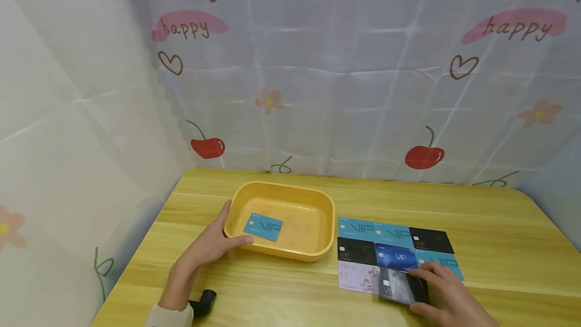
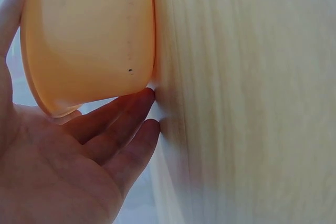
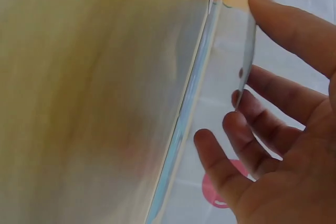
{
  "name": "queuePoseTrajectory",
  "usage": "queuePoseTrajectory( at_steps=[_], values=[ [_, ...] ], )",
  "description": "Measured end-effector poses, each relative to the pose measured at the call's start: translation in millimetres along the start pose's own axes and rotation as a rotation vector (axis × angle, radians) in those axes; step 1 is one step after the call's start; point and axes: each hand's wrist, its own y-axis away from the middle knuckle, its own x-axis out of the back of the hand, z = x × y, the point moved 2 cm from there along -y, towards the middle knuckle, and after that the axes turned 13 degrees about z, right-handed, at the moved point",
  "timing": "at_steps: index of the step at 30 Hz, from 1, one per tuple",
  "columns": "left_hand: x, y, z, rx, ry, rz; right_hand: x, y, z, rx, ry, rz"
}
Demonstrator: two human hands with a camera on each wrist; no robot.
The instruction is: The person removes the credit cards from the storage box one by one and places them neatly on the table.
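Observation:
My left hand (image 1: pixel 211 241) grips the left end of a yellow plastic basin (image 1: pixel 320 254), its thumb over the front rim and its fingers along the outer wall. In the left wrist view the fingertips (image 2: pixel 146 97) touch the basin near its base. Inside the basin lies one light-blue VIP card (image 1: pixel 263 226). My right hand (image 1: pixel 447 294) pinches a black card (image 1: pixel 419 290), which appears edge-on and lifted off the table in the right wrist view, between thumb and fingers. Partly under it in the head view is a dark grey VIP card (image 1: pixel 394 286).
Right of the basin, several cards lie in rows: light-blue ones (image 1: pixel 355 227), black ones (image 1: pixel 356 251), a dark-blue one (image 1: pixel 396 256) and a pale purple one (image 1: pixel 357 277). A small black object (image 1: pixel 204 303) sits by my left sleeve. Printed white sheeting (image 1: pixel 317 115) hangs behind the wooden table (image 1: pixel 281 286).

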Motion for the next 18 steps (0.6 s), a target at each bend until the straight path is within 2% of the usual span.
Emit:
queuePoseTrajectory(
  at_steps=[9,18],
  values=[
    [0.1,0.7,-1.4,-0.005,-0.01,0.009,-4.5,-2.6,7.1,0.019,0.005,-0.008],
    [-0.1,1.5,1.0,-0.017,-0.002,0.004,-12.3,0.2,14.0,0.129,0.053,0.023]
  ],
)
